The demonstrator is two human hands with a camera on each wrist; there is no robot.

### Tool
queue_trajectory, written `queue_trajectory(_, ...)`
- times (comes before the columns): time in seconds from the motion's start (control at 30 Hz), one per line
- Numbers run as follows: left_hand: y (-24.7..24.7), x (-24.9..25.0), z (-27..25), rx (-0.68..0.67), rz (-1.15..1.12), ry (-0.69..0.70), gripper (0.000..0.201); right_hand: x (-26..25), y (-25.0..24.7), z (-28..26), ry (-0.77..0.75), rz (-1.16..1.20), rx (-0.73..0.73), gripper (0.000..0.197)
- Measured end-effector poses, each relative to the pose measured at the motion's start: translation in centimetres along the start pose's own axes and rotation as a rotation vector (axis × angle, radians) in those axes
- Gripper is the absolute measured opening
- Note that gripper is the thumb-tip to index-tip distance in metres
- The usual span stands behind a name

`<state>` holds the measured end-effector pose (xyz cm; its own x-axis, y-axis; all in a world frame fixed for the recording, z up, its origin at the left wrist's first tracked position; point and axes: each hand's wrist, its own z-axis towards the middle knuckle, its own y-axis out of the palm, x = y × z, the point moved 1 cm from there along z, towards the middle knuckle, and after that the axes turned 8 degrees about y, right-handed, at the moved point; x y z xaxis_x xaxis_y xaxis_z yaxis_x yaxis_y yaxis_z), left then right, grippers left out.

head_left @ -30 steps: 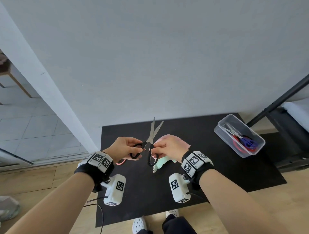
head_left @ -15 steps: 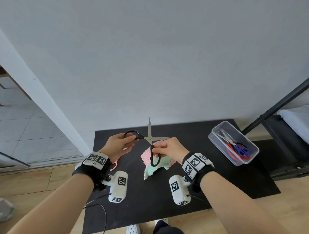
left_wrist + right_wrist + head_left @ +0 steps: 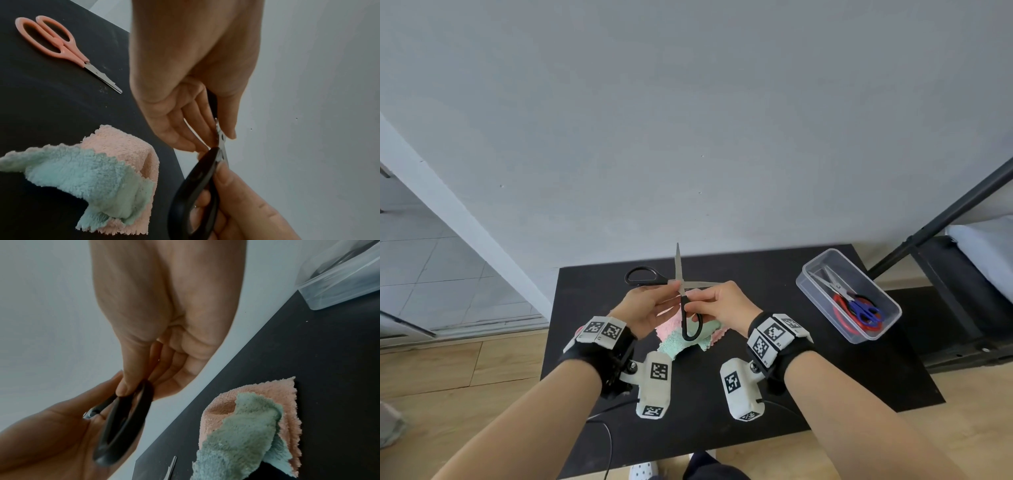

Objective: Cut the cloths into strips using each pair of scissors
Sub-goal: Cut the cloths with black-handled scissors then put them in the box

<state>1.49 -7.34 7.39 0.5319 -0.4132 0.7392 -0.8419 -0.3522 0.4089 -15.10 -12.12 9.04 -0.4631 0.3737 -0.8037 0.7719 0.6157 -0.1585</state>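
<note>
Black-handled scissors (image 3: 681,286) are held up over the black mat (image 3: 774,370), blades spread to about a right angle, one pointing up and one to the right. My left hand (image 3: 671,295) pinches them close to the pivot (image 3: 221,138); the upper left handle loop (image 3: 642,275) stands free. My right hand (image 3: 688,307) pinches the lower handle loop (image 3: 127,418) between thumb and fingers. A pink cloth (image 3: 123,142) and a mint green cloth (image 3: 86,172) lie crumpled together on the mat below the hands, untouched.
Pink-handled scissors (image 3: 61,47) lie closed on the mat to the left. At the back right of the mat, a clear plastic box (image 3: 822,270) holds red-handled and blue-handled scissors. A grey wall rises behind, and a black frame stands to the right.
The blades went from a narrow V to a wide right angle. My left hand slid off the handle loop toward the pivot, and that loop now sticks out free at the upper left.
</note>
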Motion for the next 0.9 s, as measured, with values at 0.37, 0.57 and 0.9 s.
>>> queue_trajectory(0.37, 0.4, 0.5, 1.2, 0.119, 0.039, 0.067, 0.011, 2.6, -3.7, 0.3, 0.056, -0.098, -0.03, 0.014)
queue_trajectory(0.57, 0.2, -0.5, 1.9, 0.149, 0.08, 0.031, 0.013, 5.1, -7.1, 2.1, 0.089, -0.338, 0.137, 0.016)
queue_trajectory(0.9, 0.6, -3.4, 3.2, 0.128, 0.12, -0.023, 0.022, 8.5, -7.6, 7.0, 0.255, -0.658, 0.268, 0.042)
